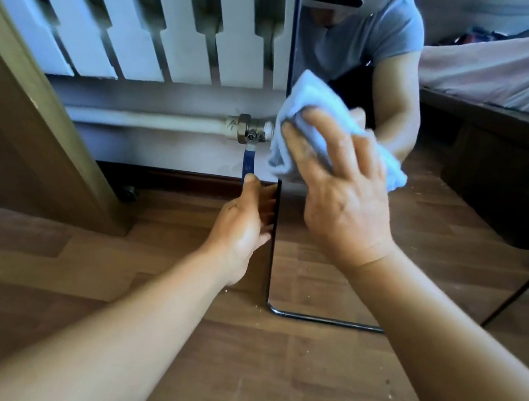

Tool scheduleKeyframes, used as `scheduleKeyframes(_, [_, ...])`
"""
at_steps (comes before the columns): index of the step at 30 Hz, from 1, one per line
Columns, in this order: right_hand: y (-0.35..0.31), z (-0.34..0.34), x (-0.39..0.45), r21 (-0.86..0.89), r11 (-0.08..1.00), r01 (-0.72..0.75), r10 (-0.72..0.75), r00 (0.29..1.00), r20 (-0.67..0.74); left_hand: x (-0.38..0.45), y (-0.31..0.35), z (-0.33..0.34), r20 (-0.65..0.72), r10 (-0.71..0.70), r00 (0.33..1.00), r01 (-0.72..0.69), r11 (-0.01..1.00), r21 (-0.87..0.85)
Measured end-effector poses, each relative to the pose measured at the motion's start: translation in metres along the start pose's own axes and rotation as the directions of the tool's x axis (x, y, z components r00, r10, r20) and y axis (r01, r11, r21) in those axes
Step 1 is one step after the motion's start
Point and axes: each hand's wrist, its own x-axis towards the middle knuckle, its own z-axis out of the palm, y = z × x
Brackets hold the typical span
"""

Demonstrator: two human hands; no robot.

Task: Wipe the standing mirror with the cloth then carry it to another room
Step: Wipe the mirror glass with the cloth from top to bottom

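Note:
The standing mirror (437, 262) has a thin black frame and stands on the wooden floor, right of centre. Its glass reflects a person, a bed and the floor. My left hand (246, 221) grips the mirror's left edge low down, thumb in front and fingers behind the frame. My right hand (338, 184) presses a light blue cloth (304, 113) flat against the glass near the left edge, with the fingers spread over it. The cloth bunches above and beside my fingers. The mirror's top is out of view.
A white radiator (140, 14) hangs on the wall behind, with a pipe and a blue-handled valve (249, 149) beside the mirror's edge. A wooden panel (27, 114) on a castor leans at the left. Brown laminate floor (229, 368) spreads in front.

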Motion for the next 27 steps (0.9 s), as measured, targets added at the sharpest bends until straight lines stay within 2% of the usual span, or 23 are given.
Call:
scheduleKeyframes(2, [-0.001, 0.012, -0.028, 0.042, 0.998, 0.038, -0.04, 0.998, 0.038, 0.002, -0.002, 0.0, -0.019, -0.015, 1.0, 0.015, 1.0, 0.021])
scheduleKeyframes(5, [0.004, 0.026, -0.07, 0.117, 0.985, 0.127, -0.139, 0.984, 0.107, 0.004, -0.004, -0.001, 0.024, -0.003, 1.0, 0.003, 1.0, 0.016])
scheduleKeyframes(11, [0.006, 0.04, -0.121, 0.139, 0.968, 0.21, -0.247, 0.902, 0.354, 0.008, -0.008, -0.003, 0.073, 0.034, 0.997, -0.034, 0.999, -0.009])
scheduleKeyframes(13, [0.007, 0.043, -0.132, 0.163, 0.955, 0.248, -0.295, 0.851, 0.434, 0.007, -0.008, -0.002, 0.077, 0.028, 0.997, -0.027, 1.0, -0.013])
scheduleKeyframes(16, [0.01, 0.048, -0.148, 0.156, 0.933, 0.324, -0.351, 0.726, 0.592, 0.005, -0.005, -0.001, 0.065, 0.007, 0.998, -0.006, 1.0, -0.028])
scheduleKeyframes(21, [0.027, 0.045, -0.172, 0.169, 0.901, 0.401, -0.39, 0.574, 0.72, 0.003, -0.005, 0.002, 0.031, 0.011, 0.999, -0.01, 1.0, -0.021])
scheduleKeyframes(24, [0.044, 0.034, -0.184, 0.142, 0.916, 0.376, -0.334, 0.515, 0.789, 0.001, -0.005, 0.004, 0.01, 0.009, 1.0, -0.009, 1.0, -0.014])
scheduleKeyframes(27, [0.058, 0.022, -0.191, 0.086, 0.931, 0.354, -0.268, 0.504, 0.821, 0.0, -0.005, 0.007, -0.016, 0.014, 1.0, -0.014, 1.0, -0.016])
